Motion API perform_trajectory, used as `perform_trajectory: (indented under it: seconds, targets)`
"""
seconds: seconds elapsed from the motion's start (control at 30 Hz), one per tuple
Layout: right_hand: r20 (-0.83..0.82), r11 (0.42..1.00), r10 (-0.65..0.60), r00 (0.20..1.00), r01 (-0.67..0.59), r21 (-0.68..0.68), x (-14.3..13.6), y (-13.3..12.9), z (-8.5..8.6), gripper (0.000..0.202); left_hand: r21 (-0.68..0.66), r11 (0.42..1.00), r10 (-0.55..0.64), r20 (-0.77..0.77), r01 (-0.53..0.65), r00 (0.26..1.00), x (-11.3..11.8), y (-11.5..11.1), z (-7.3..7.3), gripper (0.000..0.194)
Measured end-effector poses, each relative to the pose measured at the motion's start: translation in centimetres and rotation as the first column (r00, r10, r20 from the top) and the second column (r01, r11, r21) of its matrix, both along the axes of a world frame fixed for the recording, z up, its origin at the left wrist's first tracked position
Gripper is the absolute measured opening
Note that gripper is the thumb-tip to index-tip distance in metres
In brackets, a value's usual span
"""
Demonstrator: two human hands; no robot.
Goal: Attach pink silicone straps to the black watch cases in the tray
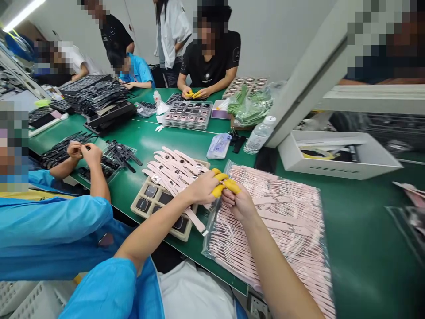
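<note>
My left hand (206, 186) and my right hand (236, 200) meet above the table, with yellow covers on several fingertips. Both are closed in a pinch around something small that the fingers hide. Under and beside my right hand lies a clear plastic bag (299, 261) full of pale pink watch straps (232, 248). To the left of my hands, pink-strapped watches (172, 170) are spread over a beige compartment tray (137, 204). Square dark watch bodies (143, 204) sit in the tray's compartments. One pink strap (195, 220) hangs over the tray's near side.
A water bottle (260, 135), a small white-and-blue packet (218, 146) and a white box (338, 166) stand beyond the bag. At left, a co-worker's hands (86, 153) work over black straps (121, 154). Stacked trays (187, 116) and other people are across the green table (358, 248).
</note>
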State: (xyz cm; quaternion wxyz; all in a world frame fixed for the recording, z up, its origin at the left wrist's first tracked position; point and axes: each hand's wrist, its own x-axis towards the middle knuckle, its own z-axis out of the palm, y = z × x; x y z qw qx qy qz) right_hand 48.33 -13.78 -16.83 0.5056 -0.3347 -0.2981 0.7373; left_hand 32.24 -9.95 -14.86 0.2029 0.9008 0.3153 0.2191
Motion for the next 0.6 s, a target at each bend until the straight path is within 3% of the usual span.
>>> perform_trajectory:
  seconds: [0.13,0.3,0.6]
  targets:
    - [-0.061,0.998,0.026,0.998,-0.022,0.052,0.1,0.3,0.3,0.046,0.011,1.000,-0.013,0.117,0.012,0.993,-0.1,0.1,0.3,0.045]
    - [0.050,0.998,-0.015,0.999,0.012,0.069,0.0,0.8,-0.3,0.042,0.102,0.995,-0.013,0.047,0.009,0.999,-0.6,0.5,0.3,0.044]
    - [-0.037,0.997,0.042,0.998,-0.040,0.059,0.5,1.4,0.1,0.038,0.000,1.000,-0.005,0.151,0.006,0.988,-0.7,1.4,0.1,0.039]
